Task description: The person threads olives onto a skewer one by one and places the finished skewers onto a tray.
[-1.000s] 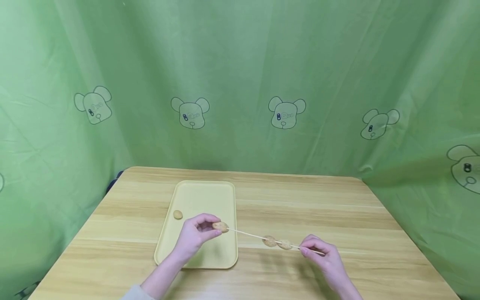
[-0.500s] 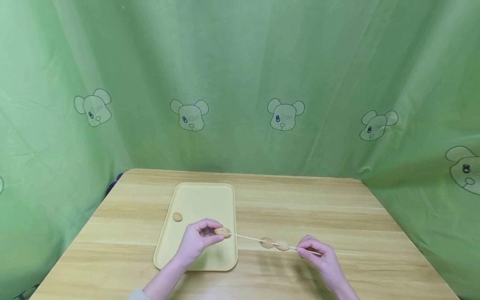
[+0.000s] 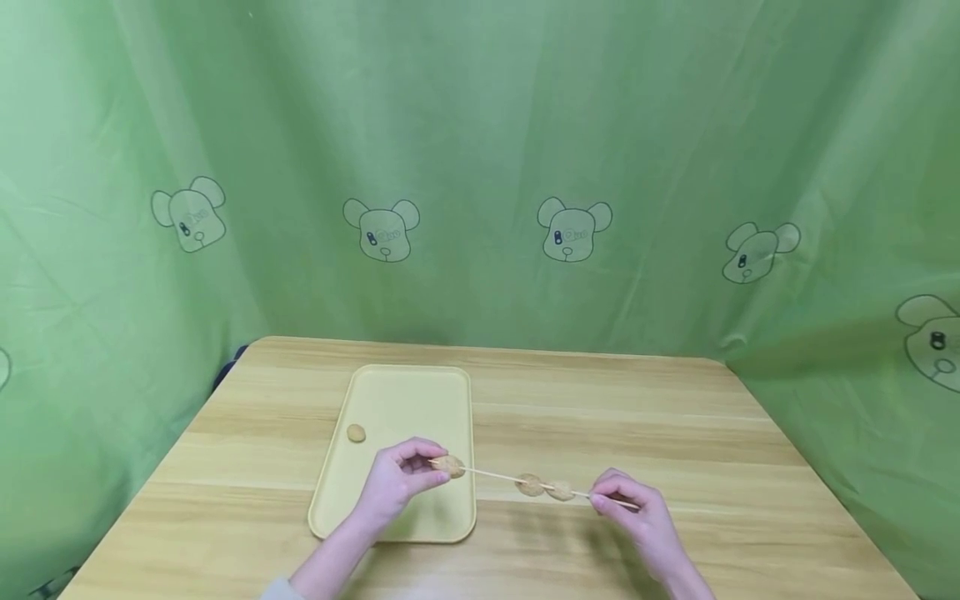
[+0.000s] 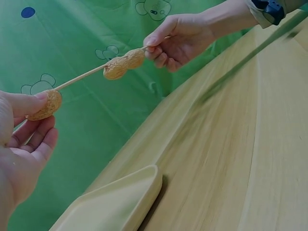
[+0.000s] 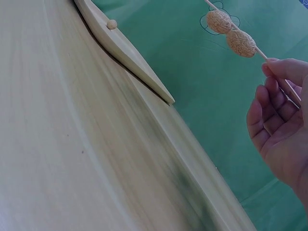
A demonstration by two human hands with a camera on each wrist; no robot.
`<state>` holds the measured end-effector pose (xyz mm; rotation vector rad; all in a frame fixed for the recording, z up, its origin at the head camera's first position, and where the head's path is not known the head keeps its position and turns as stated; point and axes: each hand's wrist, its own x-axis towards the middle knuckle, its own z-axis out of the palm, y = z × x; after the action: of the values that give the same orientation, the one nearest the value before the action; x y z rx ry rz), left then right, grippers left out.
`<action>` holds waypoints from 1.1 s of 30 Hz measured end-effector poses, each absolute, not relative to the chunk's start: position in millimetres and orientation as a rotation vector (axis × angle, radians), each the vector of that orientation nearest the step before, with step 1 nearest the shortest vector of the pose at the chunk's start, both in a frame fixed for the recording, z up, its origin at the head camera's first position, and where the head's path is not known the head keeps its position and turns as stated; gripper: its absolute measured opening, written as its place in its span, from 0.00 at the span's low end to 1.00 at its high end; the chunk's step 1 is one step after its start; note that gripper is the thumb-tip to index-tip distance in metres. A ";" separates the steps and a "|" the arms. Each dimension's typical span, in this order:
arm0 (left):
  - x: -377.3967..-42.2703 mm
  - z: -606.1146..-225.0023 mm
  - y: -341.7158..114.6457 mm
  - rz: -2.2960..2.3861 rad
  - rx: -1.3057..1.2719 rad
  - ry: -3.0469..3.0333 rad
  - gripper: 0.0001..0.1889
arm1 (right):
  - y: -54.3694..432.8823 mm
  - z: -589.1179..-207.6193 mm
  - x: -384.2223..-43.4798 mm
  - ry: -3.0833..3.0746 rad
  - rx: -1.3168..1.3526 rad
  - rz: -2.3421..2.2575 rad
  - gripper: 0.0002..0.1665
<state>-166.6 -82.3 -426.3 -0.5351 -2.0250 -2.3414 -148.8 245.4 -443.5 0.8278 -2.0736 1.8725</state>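
In the head view, my left hand point(image 3: 397, 475) pinches a tan, wrinkled oval food piece point(image 3: 451, 467) between thumb and fingers. A thin wooden skewer point(image 3: 491, 474) runs into this piece, and a pale tip seems to show at its left side. Two similar oval pieces point(image 4: 124, 64) sit threaded side by side farther along the skewer, nearer the other hand. My right hand point(image 3: 637, 521) pinches the skewer close to its right end, as the right wrist view also shows. The skewer hangs above the table, sloping slightly down to the right in the head view.
A pale yellow tray point(image 3: 408, 392) lies on the wooden table point(image 3: 660, 417), partly beneath my left hand. One loose oval piece point(image 3: 356, 433) rests near the tray's left side. A green curtain point(image 3: 480, 125) with printed bear heads surrounds the table's back and sides.
The gap between the left-hand piece and the threaded pair has shortened as the piece slid along the skewer. My right hand and the pair have shifted slightly left; my left hand slightly right.
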 end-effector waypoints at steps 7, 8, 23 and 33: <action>-167.0 -428.8 -79.9 -2.373 -0.521 -2.016 0.18 | 243.2 -447.1 -148.9 -2.132 0.796 1.827 0.07; -166.7 -428.8 -79.8 -2.385 -0.513 -2.009 0.18 | 242.5 -447.7 -149.1 -2.130 0.800 1.826 0.07; -167.8 -422.5 -79.9 -2.650 -0.386 -1.791 0.15 | 231.5 -445.6 -153.9 -2.100 0.821 1.850 0.14; -166.6 -425.7 -84.6 -2.675 -0.338 -1.735 0.15 | 225.6 -441.2 -155.2 -2.112 0.808 1.882 0.12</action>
<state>-166.6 -84.6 -425.7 -0.3376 -1.7348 -2.6746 -155.2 225.6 -441.2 0.8081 -2.1123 1.8822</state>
